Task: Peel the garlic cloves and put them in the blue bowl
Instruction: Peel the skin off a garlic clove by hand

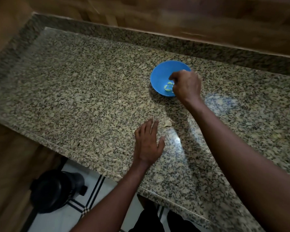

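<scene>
Lying under right hand: cloves

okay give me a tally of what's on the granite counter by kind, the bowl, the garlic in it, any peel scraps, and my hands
Blue bowl: 1
Peeled garlic cloves in the bowl: about 3 visible; the right hand hides part of the bowl
Peel scraps on the counter: 1 small pile
Hands: 2, the left hand flat on the counter
Total: about 7
</scene>
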Available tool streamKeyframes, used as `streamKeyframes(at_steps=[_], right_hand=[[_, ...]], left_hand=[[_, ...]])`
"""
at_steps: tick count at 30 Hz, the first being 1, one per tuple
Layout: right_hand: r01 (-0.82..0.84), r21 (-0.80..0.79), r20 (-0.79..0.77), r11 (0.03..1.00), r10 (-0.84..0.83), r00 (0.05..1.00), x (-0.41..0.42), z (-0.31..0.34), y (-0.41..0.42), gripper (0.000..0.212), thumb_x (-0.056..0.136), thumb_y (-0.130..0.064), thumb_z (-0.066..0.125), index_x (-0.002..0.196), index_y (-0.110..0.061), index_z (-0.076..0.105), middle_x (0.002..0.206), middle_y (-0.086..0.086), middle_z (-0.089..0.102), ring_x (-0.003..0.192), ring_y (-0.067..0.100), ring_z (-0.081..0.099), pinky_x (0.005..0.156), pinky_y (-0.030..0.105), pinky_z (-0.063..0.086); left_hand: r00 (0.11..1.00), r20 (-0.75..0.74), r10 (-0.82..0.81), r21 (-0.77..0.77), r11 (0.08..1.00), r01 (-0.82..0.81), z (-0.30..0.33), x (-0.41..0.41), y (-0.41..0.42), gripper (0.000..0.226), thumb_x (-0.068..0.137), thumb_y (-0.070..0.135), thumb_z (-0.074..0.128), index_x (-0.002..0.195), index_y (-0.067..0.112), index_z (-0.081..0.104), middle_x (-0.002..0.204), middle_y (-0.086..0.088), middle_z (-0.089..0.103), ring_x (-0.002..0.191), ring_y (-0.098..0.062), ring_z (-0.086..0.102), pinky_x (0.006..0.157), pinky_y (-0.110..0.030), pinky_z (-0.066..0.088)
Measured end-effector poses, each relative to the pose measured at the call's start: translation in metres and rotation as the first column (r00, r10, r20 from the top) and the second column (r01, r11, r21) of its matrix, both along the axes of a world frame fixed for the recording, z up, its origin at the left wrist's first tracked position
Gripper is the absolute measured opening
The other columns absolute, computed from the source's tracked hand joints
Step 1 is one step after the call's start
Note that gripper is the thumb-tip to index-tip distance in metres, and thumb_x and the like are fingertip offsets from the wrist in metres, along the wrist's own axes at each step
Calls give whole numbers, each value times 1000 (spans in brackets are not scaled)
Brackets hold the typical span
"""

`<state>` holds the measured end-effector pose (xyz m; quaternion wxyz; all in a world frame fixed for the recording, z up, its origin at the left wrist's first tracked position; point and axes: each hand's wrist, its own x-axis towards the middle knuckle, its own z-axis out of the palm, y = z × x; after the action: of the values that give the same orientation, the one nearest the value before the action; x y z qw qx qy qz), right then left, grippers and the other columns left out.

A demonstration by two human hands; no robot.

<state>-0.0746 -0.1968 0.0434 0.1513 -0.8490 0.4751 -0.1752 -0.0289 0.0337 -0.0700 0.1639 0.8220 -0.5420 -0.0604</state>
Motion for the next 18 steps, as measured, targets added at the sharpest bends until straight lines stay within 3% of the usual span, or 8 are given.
streamKeyframes(at_steps=[5, 8, 10, 12, 15, 18], right_hand=[[122, -59, 355, 991, -94, 930, -51, -14, 56, 11, 96, -16, 64, 100, -13, 74, 89, 3, 76, 68, 18, 66, 58, 25, 43], [17, 43, 280, 999, -28, 960, -79, -40, 100, 21, 94, -19, 72, 115, -16, 70, 103, 3, 74, 70, 13, 64, 62, 24, 49], [-126, 71, 164, 990, 113, 980, -85, -59, 114, 39, 91, -17, 75, 128, -21, 66, 120, 4, 69, 88, 19, 68, 68, 31, 57], [-227, 55, 62, 972, 224, 973, -83, -70, 115, 44, 89, -17, 78, 130, -25, 66, 127, 4, 66, 105, 24, 65, 68, 33, 56], [-240, 73, 30, 968, 239, 971, -77, -74, 108, 32, 89, -19, 77, 121, -23, 72, 112, 2, 70, 94, 24, 66, 62, 27, 47], [-84, 243, 172, 966, 42, 984, -77, -66, 100, 22, 89, -17, 77, 111, -22, 76, 96, -1, 75, 78, 15, 69, 61, 23, 45]], left_hand=[[1000, -5, 13, -2, 1000, -13, 0, -1, 0, 66, 97, 44, 52, 155, 15, 41, 159, -10, 40, 141, -27, 39, 113, -47, 31], [1000, 1, 9, 23, 1000, -9, 2, -1, 0, 65, 99, 45, 48, 157, 16, 36, 161, -10, 36, 143, -27, 37, 116, -48, 30], [1000, -26, 12, 34, 999, -11, 3, -1, 0, 64, 101, 45, 47, 157, 17, 35, 162, -9, 34, 145, -26, 34, 118, -47, 28], [997, -77, 18, 22, 1000, -17, 7, -2, -1, 63, 100, 44, 49, 156, 19, 37, 162, -7, 34, 145, -24, 32, 119, -46, 27], [976, -210, 64, 6, 998, -64, 15, -4, -3, 60, 97, 39, 57, 152, 22, 43, 158, -2, 35, 144, -19, 30, 118, -43, 25], [928, -358, 107, -30, 992, -126, 28, -2, -7, 50, 94, 25, 67, 143, 25, 56, 149, 4, 45, 138, -13, 34, 117, -42, 33]])
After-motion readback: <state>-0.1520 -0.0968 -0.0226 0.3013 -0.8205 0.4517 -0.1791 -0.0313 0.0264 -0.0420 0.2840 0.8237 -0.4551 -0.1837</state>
